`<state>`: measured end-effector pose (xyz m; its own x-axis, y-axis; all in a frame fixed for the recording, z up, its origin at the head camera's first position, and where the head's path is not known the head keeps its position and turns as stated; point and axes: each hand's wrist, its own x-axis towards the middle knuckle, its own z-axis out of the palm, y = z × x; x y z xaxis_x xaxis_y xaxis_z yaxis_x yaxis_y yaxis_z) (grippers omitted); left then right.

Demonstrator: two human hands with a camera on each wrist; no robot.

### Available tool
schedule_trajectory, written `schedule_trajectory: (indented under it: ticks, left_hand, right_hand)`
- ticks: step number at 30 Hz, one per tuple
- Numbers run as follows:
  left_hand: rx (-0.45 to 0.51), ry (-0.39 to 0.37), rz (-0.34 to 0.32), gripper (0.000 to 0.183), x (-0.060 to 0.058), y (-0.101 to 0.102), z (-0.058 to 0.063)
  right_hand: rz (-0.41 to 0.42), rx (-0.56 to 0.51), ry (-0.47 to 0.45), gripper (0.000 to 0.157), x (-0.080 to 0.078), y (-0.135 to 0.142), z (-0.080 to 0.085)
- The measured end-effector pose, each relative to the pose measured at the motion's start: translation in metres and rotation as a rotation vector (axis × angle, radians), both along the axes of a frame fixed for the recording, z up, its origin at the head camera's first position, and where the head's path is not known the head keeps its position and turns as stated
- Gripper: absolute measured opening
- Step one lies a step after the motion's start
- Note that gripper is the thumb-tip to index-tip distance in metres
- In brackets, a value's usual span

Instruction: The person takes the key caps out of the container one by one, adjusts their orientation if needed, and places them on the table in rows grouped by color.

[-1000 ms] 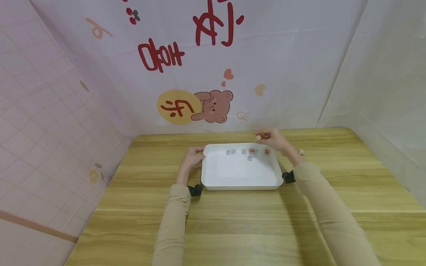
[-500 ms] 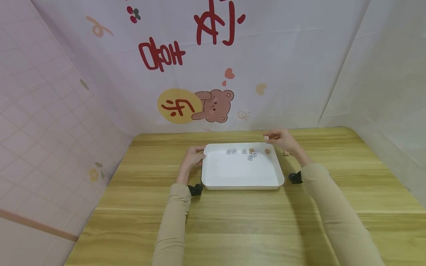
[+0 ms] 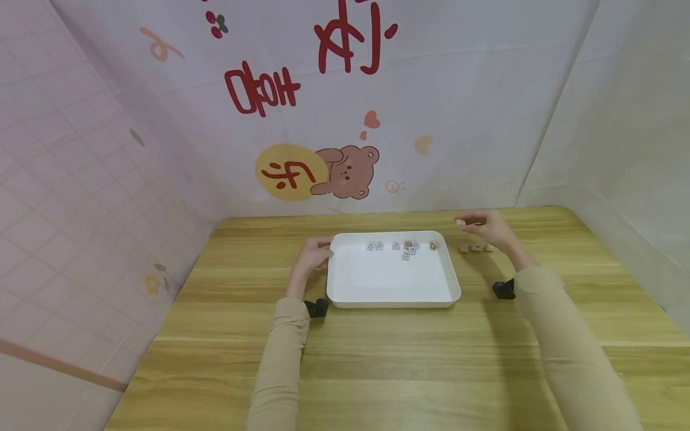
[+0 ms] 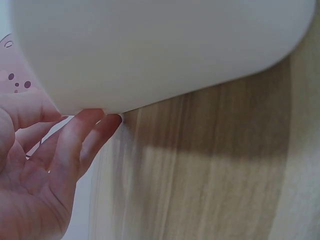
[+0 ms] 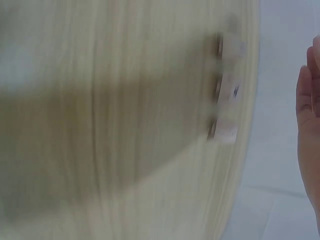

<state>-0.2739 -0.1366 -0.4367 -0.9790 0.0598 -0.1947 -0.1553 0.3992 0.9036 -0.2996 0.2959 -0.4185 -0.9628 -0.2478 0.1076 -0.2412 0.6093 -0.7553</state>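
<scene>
A: Right hand (image 3: 485, 228), contents?
B: One pale block (image 3: 460, 222), pinched, raised near the worktop's (image 3: 399, 359) far edge
A: Left hand (image 3: 311, 255)?
B: Fingers loosely extended; the tray's (image 3: 393, 304) left edge is touched
A: Remainder?
B: Three blocks (image 3: 477, 248), rowed beyond the tray's far right corner

Watching remotely, I count one left hand (image 3: 310, 256), one right hand (image 3: 491, 230), one white tray (image 3: 393, 281), eight small blocks (image 3: 406, 255) inside, three tabletop blocks (image 3: 477, 248) and one held block (image 3: 460, 222).

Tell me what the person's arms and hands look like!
The sleeves are plain tan and a bit wrinkled. A small black piece pokes out near the end of each one. The left hand and right hand are bare.
</scene>
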Motion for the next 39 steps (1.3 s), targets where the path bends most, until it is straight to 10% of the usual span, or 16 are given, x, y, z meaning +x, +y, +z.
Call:
schedule_trajectory:
  ticks: [19, 39]
  left_hand:
    - [0.02, -0.004, -0.008, 0.048, 0.003, 0.0, 0.003]
    - [0.001, -0.007, -0.007, 0.048, 0.001, -0.001, 0.001]
  right_hand:
    - [-0.132, 0.198, -0.069, 0.036, 0.028, 0.064, -0.016]
    - [-0.112, 0.326, -0.092, 0.033, 0.028, 0.069, -0.026]
